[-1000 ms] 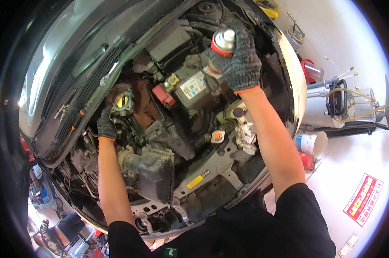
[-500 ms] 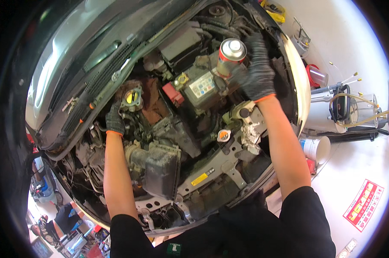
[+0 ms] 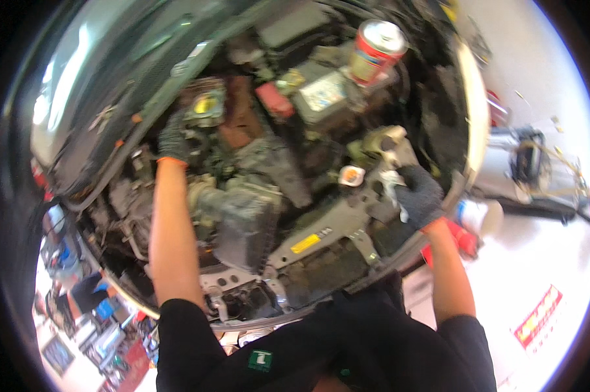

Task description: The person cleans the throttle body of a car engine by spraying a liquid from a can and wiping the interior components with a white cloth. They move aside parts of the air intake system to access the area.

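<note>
My left hand (image 3: 172,138), in a dark glove with an orange cuff, grips the side of a metal throttle body (image 3: 202,116); its fingertips are partly hidden. A yellowish round shows inside the throttle bore. Over the front crossmember, my right hand (image 3: 422,196), gloved alike, closes on a crumpled white rag (image 3: 393,188) that hangs from its fingers. A red spray can (image 3: 374,55) with a silver top stands untouched on the car battery (image 3: 322,95). Motion blurs the picture.
A reddish-brown cloth (image 3: 239,114) lies beside the throttle body. Nearer me are the black air filter housing (image 3: 246,228) and the radiator cap (image 3: 351,176). The raised hood (image 3: 118,72) spans the upper left. Outside the fender stand a white bucket (image 3: 484,217) and a red container (image 3: 461,242).
My right hand has left the spray can, come down toward me and taken hold of the white rag on the crossmember. My left hand remains at the throttle body. The whole view has shifted.
</note>
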Demonstrator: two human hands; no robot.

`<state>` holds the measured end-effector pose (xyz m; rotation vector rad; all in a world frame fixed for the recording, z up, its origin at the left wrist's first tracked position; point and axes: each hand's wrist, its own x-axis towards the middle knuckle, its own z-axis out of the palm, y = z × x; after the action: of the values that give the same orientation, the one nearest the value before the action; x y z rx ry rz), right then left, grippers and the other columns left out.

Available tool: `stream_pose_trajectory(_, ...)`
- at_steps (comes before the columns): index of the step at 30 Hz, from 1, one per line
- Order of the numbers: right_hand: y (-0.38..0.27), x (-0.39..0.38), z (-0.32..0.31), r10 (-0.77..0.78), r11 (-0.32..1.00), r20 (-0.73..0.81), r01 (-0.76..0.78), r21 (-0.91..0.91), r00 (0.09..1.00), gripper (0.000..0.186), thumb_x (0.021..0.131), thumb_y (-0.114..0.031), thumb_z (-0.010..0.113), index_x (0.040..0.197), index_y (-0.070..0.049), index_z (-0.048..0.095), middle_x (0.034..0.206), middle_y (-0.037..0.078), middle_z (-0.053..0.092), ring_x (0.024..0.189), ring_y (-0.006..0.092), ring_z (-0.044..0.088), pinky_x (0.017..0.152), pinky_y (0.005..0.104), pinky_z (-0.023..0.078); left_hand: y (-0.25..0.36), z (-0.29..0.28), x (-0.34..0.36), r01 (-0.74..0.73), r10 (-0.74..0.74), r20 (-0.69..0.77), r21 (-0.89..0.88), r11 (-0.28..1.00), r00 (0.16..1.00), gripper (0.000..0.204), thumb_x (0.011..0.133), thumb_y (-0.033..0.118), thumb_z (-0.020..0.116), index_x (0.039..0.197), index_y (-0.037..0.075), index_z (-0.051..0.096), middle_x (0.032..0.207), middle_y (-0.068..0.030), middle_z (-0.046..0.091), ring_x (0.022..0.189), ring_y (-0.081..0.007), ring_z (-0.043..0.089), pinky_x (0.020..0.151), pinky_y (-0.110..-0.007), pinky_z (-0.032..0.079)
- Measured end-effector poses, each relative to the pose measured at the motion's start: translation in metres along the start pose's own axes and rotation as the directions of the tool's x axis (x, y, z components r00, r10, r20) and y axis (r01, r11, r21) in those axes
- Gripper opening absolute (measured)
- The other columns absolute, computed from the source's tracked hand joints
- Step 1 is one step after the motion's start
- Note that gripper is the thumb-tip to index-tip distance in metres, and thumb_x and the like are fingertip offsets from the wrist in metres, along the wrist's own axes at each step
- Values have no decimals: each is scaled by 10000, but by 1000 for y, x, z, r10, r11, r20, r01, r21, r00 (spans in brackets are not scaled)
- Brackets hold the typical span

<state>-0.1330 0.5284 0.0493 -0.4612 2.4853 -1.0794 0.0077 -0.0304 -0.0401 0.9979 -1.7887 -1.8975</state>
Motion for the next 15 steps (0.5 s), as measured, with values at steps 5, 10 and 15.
stream_pose_trajectory(5, -20, 12, 6, 180, 883, 21, -171, 438, 983, 219, 832, -47, 686, 1040, -50, 616, 900, 42, 632, 821, 105, 582, 739, 256, 492, -14, 0, 12, -301, 330, 21, 470, 830, 944, 297, 908, 217, 618, 1150, 45, 635, 1028, -69, 665, 897, -178, 623, 791, -321, 516)
stream_pose_trajectory(10, -146, 58, 68, -236, 726, -88, 236, 646, 968, 396, 855, -22, 622, 1246, 8, 564, 1189, 91, 628, 1034, 175, 599, 912, 290, 480, 29, 26, -20, 195, -200, -177, -46, 980, 964, 250, 928, 158, 556, 1128, 56, 667, 933, -76, 688, 781, -176, 620, 702, -332, 506)
stream_pose_trajectory(15, -224, 134, 148, -282, 819, 8, 236, 523, 959, 279, 826, -91, 625, 1096, -39, 675, 1042, 119, 681, 973, 226, 634, 858, 321, 499, 35, 34, -25, 182, -182, -81, -1, 983, 980, 268, 864, 237, 675, 1064, 60, 691, 945, -44, 671, 767, -158, 600, 678, -326, 502)
